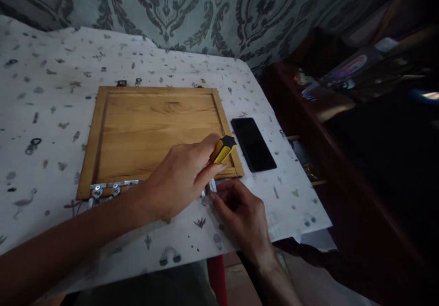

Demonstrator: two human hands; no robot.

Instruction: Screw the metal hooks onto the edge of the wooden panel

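A wooden panel with a raised frame [164,118] lies flat on the table. My left hand [178,173] is wrapped round a screwdriver with a yellow and black handle [223,149], held tilted over the panel's near right corner. The screwdriver's tip is hidden behind my fingers. Just below that corner, my right hand [243,212] is closed, thumb and fingers on a small metal hinge part [212,185], partly hidden. Silver metal hinges [98,190] line the panel's near left edge, partly covered by my left forearm.
A black phone [254,144] lies right of the panel. The table's printed white cover [51,127] reaches a patterned wall [192,13]. Beyond the right edge are a dark red wooden frame [329,159] and a clear plastic bottle [350,68]. Small dark pieces [121,83] touch the panel's far edge.
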